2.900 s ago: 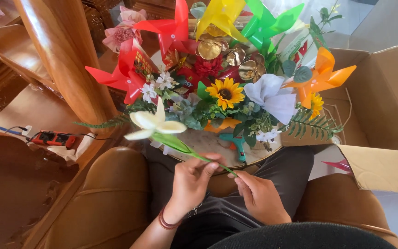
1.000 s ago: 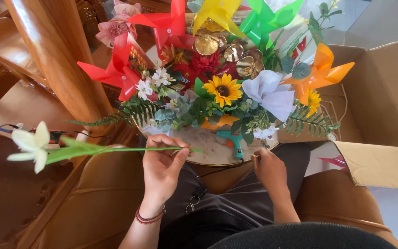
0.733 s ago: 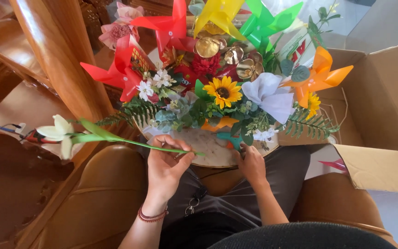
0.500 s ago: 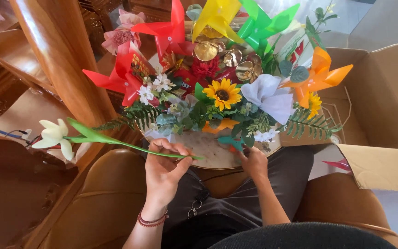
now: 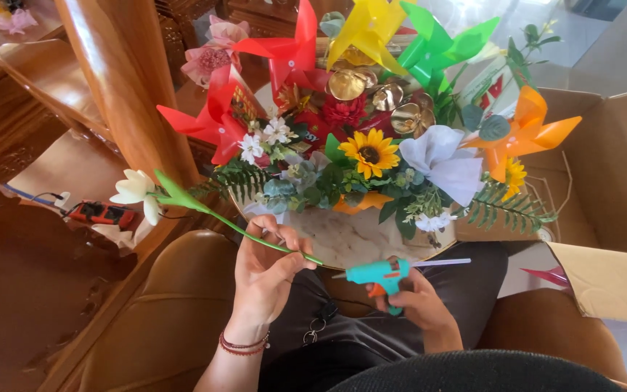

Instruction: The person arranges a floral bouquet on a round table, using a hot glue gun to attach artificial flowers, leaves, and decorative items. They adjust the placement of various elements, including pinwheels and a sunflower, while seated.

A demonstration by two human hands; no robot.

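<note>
A: How far along does the arrangement look?

B: Mostly built, I'd judge. The flower basket (image 5: 357,243) on the lap is already packed: a sunflower (image 5: 369,152) at its middle, red pinwheels (image 5: 284,65) on its left side, yellow and green pinwheels (image 5: 408,36) at its back, an orange pinwheel (image 5: 524,134) on its right, plus gold flowers, ferns and a white fabric bloom (image 5: 440,160).

A: What is still outside it?

B: One artificial white lily (image 5: 136,192) on a long green stem. The left hand (image 5: 266,272) is pinched shut on that stem just in front of the basket, with the blossom pointing away to the basket's left.

A: And the other hand?

B: The right hand (image 5: 419,301) is wrapped around a teal glue gun (image 5: 379,276), its nozzle aimed at the stem's cut end, close below the basket's front wall. The two hands are apart. So gluing and seating this stem appear to remain.

A: Any other container?

B: An open cardboard box (image 5: 618,189) stands right of the basket; only a bit of red shows beside it, and its inside is hard to read.
</note>
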